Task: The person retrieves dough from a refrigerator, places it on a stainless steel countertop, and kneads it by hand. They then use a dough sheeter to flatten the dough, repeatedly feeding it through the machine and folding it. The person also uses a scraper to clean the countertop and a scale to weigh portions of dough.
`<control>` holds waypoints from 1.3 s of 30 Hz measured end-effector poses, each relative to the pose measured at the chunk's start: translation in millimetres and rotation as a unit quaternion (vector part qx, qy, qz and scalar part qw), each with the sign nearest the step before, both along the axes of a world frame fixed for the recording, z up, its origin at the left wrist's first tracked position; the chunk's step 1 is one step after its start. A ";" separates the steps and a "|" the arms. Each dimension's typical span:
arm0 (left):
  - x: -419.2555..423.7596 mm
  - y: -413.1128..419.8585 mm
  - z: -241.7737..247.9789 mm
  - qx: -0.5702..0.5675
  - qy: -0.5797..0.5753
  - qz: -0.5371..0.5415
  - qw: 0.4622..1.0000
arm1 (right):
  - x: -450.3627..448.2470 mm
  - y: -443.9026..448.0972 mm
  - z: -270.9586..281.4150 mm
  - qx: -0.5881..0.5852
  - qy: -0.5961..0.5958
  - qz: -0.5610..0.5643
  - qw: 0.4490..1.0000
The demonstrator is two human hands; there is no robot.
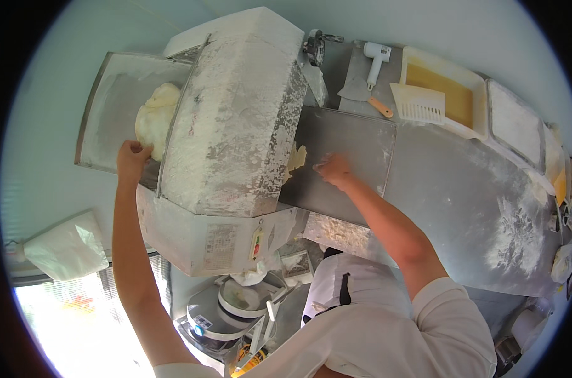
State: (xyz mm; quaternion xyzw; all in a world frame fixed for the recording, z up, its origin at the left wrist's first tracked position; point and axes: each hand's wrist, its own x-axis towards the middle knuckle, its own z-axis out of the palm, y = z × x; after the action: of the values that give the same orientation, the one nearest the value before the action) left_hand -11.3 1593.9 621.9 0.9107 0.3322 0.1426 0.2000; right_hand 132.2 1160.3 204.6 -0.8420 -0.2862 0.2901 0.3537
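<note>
A flour-dusted dough sheeter [229, 118] stands before me. On its left tray [106, 104] lies a folded pale dough sheet [157, 115], its right part against the machine's housing. My left hand [135, 158] pinches the near edge of that dough between thumb and fingers. At the right side of the housing a ragged-edged piece of dough [296, 159] sticks out over the dark metal tray [347, 127]. My right hand [333, 169] is just to the right of this piece, above the tray, apart from the dough and slightly blurred; its fingers are partly curled.
A bench scraper with a wooden handle [380, 107], a white handheld device [374, 61], a slotted white scraper [420, 105] and a tub of yellowish contents [474, 108] are at the back right. Flour dusts the metal worktop [456, 189]. A control switch [256, 243] is on the machine's near side.
</note>
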 end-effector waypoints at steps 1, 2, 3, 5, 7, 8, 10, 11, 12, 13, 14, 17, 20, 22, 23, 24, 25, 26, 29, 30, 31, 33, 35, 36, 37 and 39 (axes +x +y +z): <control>-0.2 0.1 -0.3 -0.026 0.002 0.017 1.000 | -7.6 6.5 -0.3 0.037 0.058 -0.040 0.997; -0.2 0.3 0.0 -0.006 0.009 0.006 1.000 | -13.4 14.9 3.3 0.034 0.071 -0.045 0.996; -0.2 0.4 0.1 -0.012 0.018 0.012 1.000 | -17.6 22.3 9.6 0.024 0.081 -0.048 0.995; 1.1 -0.1 1.0 -0.013 0.039 0.013 0.999 | -25.8 35.2 26.2 0.058 0.145 -0.143 0.977; 2.2 -1.8 2.0 -0.030 0.045 0.008 0.999 | -30.6 43.0 42.5 0.078 0.178 -0.206 0.959; 2.3 -3.2 2.3 0.001 0.062 0.002 0.998 | -31.7 45.9 48.9 0.086 0.180 -0.223 0.954; 2.2 -5.9 3.8 -0.022 0.079 -0.008 0.997 | -34.8 51.1 55.6 0.101 0.161 -0.275 0.942; 2.4 -7.1 4.6 0.004 0.089 -0.010 0.996 | -36.0 53.6 55.0 0.106 0.139 -0.313 0.933; 2.9 -7.8 5.4 0.001 0.089 -0.013 0.996 | -35.8 57.0 51.7 0.108 0.129 -0.353 0.920; 3.1 -8.7 5.7 -0.040 0.070 -0.025 0.996 | -35.1 59.2 45.3 0.115 0.111 -0.352 0.922; 3.7 -9.3 5.9 -0.011 0.090 -0.016 0.996 | -33.3 62.7 36.7 0.118 0.108 -0.352 0.922; 5.7 -11.1 5.6 -0.059 0.088 -0.023 0.994 | -23.8 70.6 3.0 0.142 0.080 -0.360 0.919; 2.7 -15.4 9.3 -0.123 0.076 0.034 0.989 | -7.7 79.9 -21.6 0.207 0.140 -0.352 0.902; 0.2 -15.0 18.3 -0.075 0.146 -0.038 0.986 | -3.5 68.5 -28.0 0.260 0.236 -0.352 0.868; -0.7 -14.3 21.7 -0.083 0.158 -0.063 0.982 | -1.2 65.4 -26.8 0.274 0.245 -0.341 0.865; -1.0 -13.1 23.4 -0.104 0.164 -0.032 0.981 | -2.1 58.8 -23.6 0.253 0.287 -0.354 0.853; -1.3 -8.0 33.3 -0.053 0.200 -0.012 0.978 | 0.6 44.7 -18.4 0.368 0.395 -0.299 0.787; 1.4 -2.6 40.4 -0.038 0.234 -0.010 0.971 | 3.9 34.9 -11.1 0.413 0.502 -0.274 0.708; 17.0 10.2 44.9 0.155 0.063 0.014 0.986 | 5.6 14.2 15.6 0.248 0.364 -0.305 0.844; 22.3 11.8 40.9 0.132 0.054 -0.025 0.989 | 8.7 9.5 24.2 0.267 0.390 -0.321 0.821; 27.4 11.6 35.0 0.103 0.045 -0.056 0.992 | 11.0 3.1 31.6 0.289 0.412 -0.326 0.801; 35.9 9.9 28.1 0.086 0.062 -0.076 0.991 | 14.0 -6.0 42.4 0.292 0.414 -0.334 0.794; 37.8 4.7 24.6 0.117 0.097 -0.050 0.987 | 15.0 -11.4 47.9 0.226 0.365 -0.332 0.840; 35.5 0.2 21.8 0.097 0.100 -0.052 0.989 | 14.1 -13.7 49.3 0.267 0.382 -0.337 0.818; 33.2 -4.4 20.2 0.088 0.085 -0.058 0.991 | 13.1 -14.9 50.2 0.286 0.386 -0.338 0.809; 30.2 -11.7 20.0 0.087 0.064 -0.074 0.991 | 11.0 -15.4 52.9 0.301 0.391 -0.346 0.798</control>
State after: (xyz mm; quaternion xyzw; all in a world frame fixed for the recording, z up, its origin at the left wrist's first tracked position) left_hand 18.9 1582.2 641.8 0.9539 0.2623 0.0974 0.1083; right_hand 143.2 1144.9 257.5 -0.5514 0.1139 0.3521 0.7476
